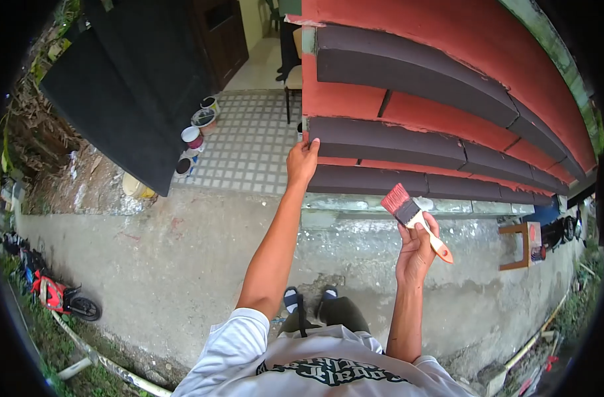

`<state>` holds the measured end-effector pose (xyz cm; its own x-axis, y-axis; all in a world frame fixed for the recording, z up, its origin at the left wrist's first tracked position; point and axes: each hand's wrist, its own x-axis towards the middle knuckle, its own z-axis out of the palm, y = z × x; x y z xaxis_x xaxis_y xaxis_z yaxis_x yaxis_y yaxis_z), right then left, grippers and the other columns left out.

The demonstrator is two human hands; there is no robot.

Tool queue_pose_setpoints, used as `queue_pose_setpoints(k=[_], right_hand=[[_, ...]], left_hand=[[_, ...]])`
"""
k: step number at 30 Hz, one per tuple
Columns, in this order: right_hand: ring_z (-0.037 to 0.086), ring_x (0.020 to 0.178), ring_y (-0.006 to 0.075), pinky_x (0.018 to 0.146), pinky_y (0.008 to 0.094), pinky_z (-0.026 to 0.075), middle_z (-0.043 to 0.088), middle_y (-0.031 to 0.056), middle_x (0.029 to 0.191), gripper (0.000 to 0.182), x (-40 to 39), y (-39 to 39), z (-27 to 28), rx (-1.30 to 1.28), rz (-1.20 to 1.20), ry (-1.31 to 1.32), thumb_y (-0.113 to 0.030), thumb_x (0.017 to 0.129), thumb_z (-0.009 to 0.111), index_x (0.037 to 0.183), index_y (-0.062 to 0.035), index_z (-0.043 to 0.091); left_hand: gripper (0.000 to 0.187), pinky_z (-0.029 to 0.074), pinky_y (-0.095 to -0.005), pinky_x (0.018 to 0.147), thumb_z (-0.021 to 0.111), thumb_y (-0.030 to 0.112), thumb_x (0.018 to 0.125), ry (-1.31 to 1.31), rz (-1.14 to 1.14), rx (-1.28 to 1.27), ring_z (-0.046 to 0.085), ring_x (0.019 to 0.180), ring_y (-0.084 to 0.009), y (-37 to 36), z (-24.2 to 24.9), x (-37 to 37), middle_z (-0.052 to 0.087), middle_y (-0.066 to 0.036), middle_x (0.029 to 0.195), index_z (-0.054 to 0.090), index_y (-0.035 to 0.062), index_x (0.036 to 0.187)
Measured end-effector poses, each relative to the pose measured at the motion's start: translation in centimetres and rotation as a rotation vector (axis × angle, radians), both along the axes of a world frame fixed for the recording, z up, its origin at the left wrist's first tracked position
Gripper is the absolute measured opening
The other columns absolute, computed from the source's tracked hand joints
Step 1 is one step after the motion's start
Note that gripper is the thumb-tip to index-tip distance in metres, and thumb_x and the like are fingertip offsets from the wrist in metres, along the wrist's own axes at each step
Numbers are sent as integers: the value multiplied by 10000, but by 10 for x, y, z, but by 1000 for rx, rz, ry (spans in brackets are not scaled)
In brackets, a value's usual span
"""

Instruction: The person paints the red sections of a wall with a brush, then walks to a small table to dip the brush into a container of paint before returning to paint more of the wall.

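My right hand (416, 257) grips a paintbrush (407, 210) by its pale handle, with the orange handle end pointing down to the right. Reddish paint covers the bristles, which point up and left, apart from the wall. At the wall's left corner, my left hand (302, 162) holds the edge, its thumb against a dark grey band (381, 140); some of its fingers are hidden. The wall (434, 116) is red between several protruding dark grey bands. A lower dark band (368, 180) runs above the pale base ledge.
Paint containers (192, 137) line the tiled porch (246, 142) beside a dark panel (127, 99). A chair (293, 78) stands by the doorway. A wooden stool (532, 243) is at right, a red motorcycle (52, 292) at left. A yellowish bucket (137, 186) sits below the panel.
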<state>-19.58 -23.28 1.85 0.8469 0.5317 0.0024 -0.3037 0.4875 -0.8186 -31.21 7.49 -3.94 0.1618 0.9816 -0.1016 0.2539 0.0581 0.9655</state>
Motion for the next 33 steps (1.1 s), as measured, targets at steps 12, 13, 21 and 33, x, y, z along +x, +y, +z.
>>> queue_pose_setpoints(k=[12,13,21,33], right_hand=[[700,1159,220,1020,329,516,749,152,1212,120,-9,171,6,-66,-66,-794,-47,984,728,1081,-1,781],[716,1137,222,988,319,532,752,148,1211,120,-16,190,15,-17,-100,-901,-35,974,728,1070,-22,800],[739,1052,330,889,392,593,739,166,1201,177,-54,283,40,106,-182,-1136,-10,897,735,1046,-72,806],[733,1027,337,876,414,588,745,163,1114,184,-18,281,32,-72,-685,-1139,-23,881,709,1020,-92,808]], left_hand=[[560,500,-396,1044,713,351,983,-150,-1,-159,670,1210,-272,15,-5,3,698,-160,1303,614,8,1415],[545,503,-396,1038,712,342,984,-179,11,-155,672,1197,-269,15,-9,5,697,-163,1293,621,8,1406],[390,568,-336,840,711,237,980,-308,21,159,726,983,-219,6,-16,15,752,-160,1059,655,-73,1210],[474,517,-359,969,790,286,933,-299,-20,-89,673,1066,-218,26,-26,3,717,-148,1158,645,-56,1227]])
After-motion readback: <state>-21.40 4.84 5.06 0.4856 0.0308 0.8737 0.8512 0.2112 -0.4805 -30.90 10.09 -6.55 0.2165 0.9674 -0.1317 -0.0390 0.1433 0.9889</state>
